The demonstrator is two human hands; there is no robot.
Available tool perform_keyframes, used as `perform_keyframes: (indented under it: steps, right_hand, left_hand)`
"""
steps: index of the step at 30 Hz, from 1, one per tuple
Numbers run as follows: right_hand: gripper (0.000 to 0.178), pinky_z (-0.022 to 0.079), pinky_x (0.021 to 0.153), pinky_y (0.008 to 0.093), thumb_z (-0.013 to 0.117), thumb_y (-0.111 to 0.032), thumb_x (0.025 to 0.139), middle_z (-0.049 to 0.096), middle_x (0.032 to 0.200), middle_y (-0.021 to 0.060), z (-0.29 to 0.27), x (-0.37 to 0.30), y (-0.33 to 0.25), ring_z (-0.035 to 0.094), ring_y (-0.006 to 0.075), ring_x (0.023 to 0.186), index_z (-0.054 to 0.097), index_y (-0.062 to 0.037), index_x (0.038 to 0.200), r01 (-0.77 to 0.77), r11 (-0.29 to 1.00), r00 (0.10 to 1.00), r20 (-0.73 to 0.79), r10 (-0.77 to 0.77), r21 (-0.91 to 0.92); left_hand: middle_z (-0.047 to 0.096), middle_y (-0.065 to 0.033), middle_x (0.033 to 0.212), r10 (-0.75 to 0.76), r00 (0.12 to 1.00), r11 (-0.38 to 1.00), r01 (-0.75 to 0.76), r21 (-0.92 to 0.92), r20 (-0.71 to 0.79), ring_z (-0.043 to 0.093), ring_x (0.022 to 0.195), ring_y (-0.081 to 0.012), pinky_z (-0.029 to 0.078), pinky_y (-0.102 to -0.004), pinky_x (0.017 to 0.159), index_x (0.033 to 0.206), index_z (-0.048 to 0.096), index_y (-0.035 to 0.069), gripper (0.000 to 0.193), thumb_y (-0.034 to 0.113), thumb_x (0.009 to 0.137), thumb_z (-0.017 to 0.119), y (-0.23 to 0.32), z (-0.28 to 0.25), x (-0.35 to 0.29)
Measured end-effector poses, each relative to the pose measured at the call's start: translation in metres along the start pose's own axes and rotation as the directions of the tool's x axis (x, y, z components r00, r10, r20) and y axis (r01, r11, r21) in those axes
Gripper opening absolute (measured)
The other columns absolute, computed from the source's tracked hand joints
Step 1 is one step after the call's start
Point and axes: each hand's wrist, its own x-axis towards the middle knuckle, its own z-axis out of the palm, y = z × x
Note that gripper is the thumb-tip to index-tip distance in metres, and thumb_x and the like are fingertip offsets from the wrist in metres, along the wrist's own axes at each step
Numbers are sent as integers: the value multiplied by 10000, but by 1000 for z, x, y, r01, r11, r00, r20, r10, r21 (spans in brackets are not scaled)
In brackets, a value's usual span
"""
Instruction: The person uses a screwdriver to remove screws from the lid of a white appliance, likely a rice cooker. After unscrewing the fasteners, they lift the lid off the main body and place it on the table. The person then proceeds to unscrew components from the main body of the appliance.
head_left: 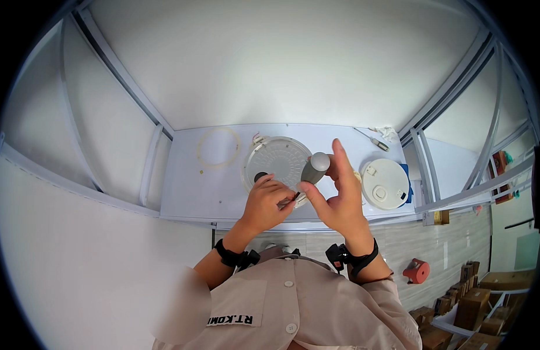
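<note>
Pale table [191, 189] against a white wall [281, 64], seen from the head.

Left hand [265, 201]: fingers bunched near the driver's lower end, over the near rim of a round white disc [275, 153]; cannot tell what, if anything, they pinch. Black knob-like piece [260, 175] just beyond its knuckles.

Right hand [344, 205]: half open, index finger stretched away, thumb and rear fingers loosely around the grey handle of a driver [314, 170], tilted, shaft slanting toward the left fingertips.

Beyond and left of the left hand, a thin ring [218, 147]. Right of the right hand, a white lid [385, 184] on something blue [410, 182]; farther beyond, a second screwdriver [373, 140].
</note>
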Motion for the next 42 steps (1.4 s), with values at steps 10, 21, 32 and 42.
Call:
perform_keyframes:
  steps: [10, 21, 32, 42]
  right_hand:
    - [739, 562, 1036, 418, 729, -22, 939, 680, 1368, 236, -4, 0, 3, 694, 346, 1240, 398, 41, 1597, 4, 993, 999, 32, -8, 118]
    - [815, 531, 1051, 438, 641, 70, 927, 603, 1336, 225, -16, -2, 9, 638, 298, 1244, 267, 18, 1649, 74, 976, 979, -202, -32, 204]
    - [551, 492, 729, 299, 616, 62, 866, 610, 985, 68, -26, -7, 14, 563, 129, 814, 539, -35, 1402, -174, 970, 966, -163, 202, 169]
    - [305, 499, 616, 368, 818, -128, 897, 659, 771, 142, -11, -18, 57, 616, 260, 635, 667, -33, 1143, -477, 858, 877, -33, 480, -189]
  left_hand:
    - [734, -10, 795, 1, 1000, 998, -2, -64, -17, 709, 809, -253, 498, -529, 1087, 837, 705, 111, 147, 103, 797, 846, 1, 0, 2]
    - [764, -27, 845, -15, 1000, 999, 15, -31, -15, 720, 820, -246, 496, -495, 1075, 929, 753, 108, 145, 58, 813, 823, -5, -1, 1]
    - [756, -60, 810, -8, 1000, 1000, 8, -8, -10, 704, 795, -272, 505, -470, 1036, 923, 765, 75, 112, 28, 826, 794, -3, 0, 7]
    - [708, -95, 968, -112, 941, 975, 166, 148, -318, 660, 862, -276, 527, -417, 834, 1039, 743, 85, 223, 65, 824, 796, -19, -16, 2]
